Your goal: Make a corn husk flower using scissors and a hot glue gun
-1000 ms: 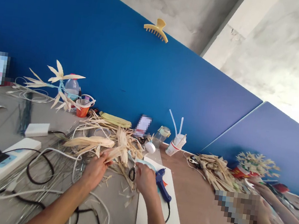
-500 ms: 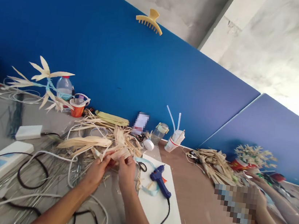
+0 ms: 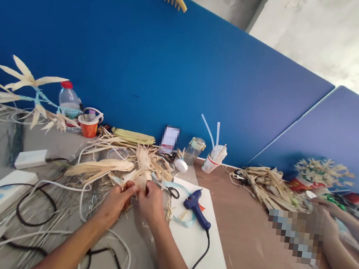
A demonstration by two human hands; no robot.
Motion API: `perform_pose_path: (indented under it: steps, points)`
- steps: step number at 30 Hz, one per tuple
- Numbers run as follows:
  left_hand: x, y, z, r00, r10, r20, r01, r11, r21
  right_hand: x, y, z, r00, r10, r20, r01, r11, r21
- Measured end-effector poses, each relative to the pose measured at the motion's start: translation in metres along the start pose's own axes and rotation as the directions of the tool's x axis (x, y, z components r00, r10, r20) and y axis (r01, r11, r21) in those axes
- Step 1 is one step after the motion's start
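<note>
Thumbs and fingertips pressed close, the left hand [image 3: 121, 199] and right hand [image 3: 151, 203] pinch a pale husk strip [image 3: 141, 183] between them, just in front of a loose husk pile [image 3: 100, 168]. The thin strip could split — an uneven tug would do it. A white cable [image 3: 81, 203] looping near the left forearm could snag, while a sideways swing of the right hand could knock the scissors [image 3: 175, 193] lying beside it.

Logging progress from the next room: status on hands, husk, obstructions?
Left hand and right hand pinching pale husk. Scissors beside right hand. Loose husks just beyond; white cable under left forearm.
</note>
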State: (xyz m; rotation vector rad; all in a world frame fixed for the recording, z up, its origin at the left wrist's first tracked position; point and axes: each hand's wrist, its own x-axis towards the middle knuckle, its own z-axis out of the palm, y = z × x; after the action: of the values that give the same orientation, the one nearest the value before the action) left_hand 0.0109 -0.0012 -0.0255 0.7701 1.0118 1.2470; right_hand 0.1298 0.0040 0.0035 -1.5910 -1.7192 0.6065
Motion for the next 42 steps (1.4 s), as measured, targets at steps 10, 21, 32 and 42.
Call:
perform_pose_path:
  steps: [10,21,32,42]
  points:
    - [0.000,0.007,0.002,0.998,0.026,-0.051,-0.025,0.999,0.023,-0.001,-0.001,-0.007,1.000,0.025,0.007,-0.025,0.998,0.061]
    - [-0.002,0.009,0.005,1.000,-0.021,-0.022,0.021,1.000,0.010,0.005,0.009,-0.004,0.996,0.021,0.087,-0.050,0.938,0.343]
    - [-0.009,0.016,0.010,0.996,-0.087,0.019,0.087,0.996,-0.020,0.005,0.004,-0.011,0.993,0.028,0.111,-0.067,0.930,0.362]
    - [-0.004,0.010,0.004,0.997,-0.081,0.008,0.081,0.997,-0.008,-0.001,-0.005,-0.015,0.994,0.046,0.095,-0.059,0.989,0.136]
